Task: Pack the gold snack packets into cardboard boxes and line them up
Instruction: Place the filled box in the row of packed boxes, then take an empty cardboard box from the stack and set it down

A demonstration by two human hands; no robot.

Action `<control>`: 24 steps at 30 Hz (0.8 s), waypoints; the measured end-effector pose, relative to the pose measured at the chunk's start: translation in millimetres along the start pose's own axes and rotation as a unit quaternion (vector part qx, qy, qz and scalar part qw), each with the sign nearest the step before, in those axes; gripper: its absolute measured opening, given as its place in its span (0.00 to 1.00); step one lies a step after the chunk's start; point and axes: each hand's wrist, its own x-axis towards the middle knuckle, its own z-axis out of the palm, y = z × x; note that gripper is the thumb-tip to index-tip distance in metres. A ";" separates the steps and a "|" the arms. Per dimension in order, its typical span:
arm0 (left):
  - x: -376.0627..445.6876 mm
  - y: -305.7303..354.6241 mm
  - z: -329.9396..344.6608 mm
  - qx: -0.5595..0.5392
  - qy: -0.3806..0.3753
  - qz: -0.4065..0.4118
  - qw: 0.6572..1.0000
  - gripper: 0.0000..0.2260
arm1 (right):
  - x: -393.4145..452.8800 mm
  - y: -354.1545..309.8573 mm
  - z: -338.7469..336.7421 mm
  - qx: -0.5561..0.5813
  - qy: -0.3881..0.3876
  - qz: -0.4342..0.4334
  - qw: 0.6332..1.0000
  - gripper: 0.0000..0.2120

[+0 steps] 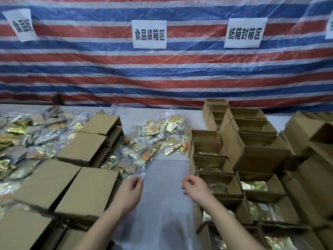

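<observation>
Between packets: left hand (132, 186) and right hand (193, 184) hover over bare table (165, 177), fingers loosely curled, holding nothing. Gold snack packets (144, 141) heaped just ahead; open cardboard boxes (221, 183) at right already part-filled. Next likely: reach forward, pick packet, drop into box.

- On the far left wall I see a paper sign (22, 25) whose last character is smeared and unreadable.
- A second sign (329, 27) is cut off by the right edge.
- The packets inside the near open boxes (270, 213) blur into gold glare; I cannot count them.
- Both forearms leave the bottom edge.
</observation>
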 end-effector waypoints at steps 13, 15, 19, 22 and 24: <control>18.2 -134.2 -45.6 0.327 0.005 -0.050 0.944 0.34 | -31.7 -7.4 89.1 -0.067 -0.019 0.027 0.997 0.11; 19.2 -144.2 -44.4 0.352 -0.011 -0.069 0.933 0.37 | -36.0 -11.6 102.4 -0.078 -0.029 0.033 0.996 0.09; 20.7 -149.7 -38.5 0.409 -0.021 -0.068 0.910 0.37 | -43.8 -16.4 122.6 -0.099 -0.058 0.032 0.993 0.09; 20.0 -149.8 -35.4 0.422 -0.010 -0.065 0.904 0.32 | -47.7 -19.9 130.4 -0.103 -0.070 0.029 0.992 0.09; 18.0 -152.0 -36.6 0.422 -0.010 -0.061 0.905 0.31 | -50.1 -21.9 133.1 -0.100 -0.072 0.032 0.992 0.08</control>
